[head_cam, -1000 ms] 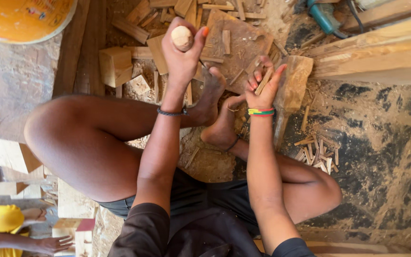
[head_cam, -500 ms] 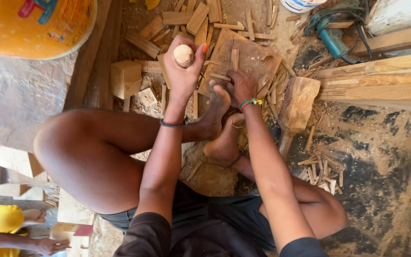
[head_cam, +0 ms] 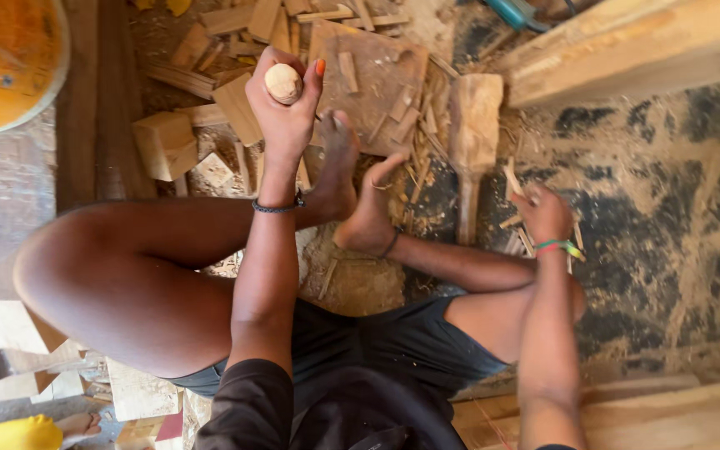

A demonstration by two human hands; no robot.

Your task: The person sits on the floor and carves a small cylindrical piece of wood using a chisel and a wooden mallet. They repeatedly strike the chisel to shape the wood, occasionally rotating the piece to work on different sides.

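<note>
My left hand (head_cam: pixel 283 112) clenched the rounded wooden knob (head_cam: pixel 282 82) above the chopping board (head_cam: pixel 372 71); my right hand (head_cam: pixel 546 215), beside the mallet (head_cam: pixel 472 125), pinched chips.

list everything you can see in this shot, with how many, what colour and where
wooden knob: one, pale tan, held in the left hand
board: one, brown, on the ground past the feet
mallet: one, pale wood, lying right of the board
offcuts: many, light wood, scattered top left and around the board
beam: one, light wood, top right
tub: one, orange-yellow, top left
power tool: one, teal, top edge, mostly cut off
sticks: a few, pale, by the right hand
feet: two, bare, centre
left hand: raised, black wristband, shut on the knob
right hand: low on the ground among the sticks, green wristband; grip unclear
</note>
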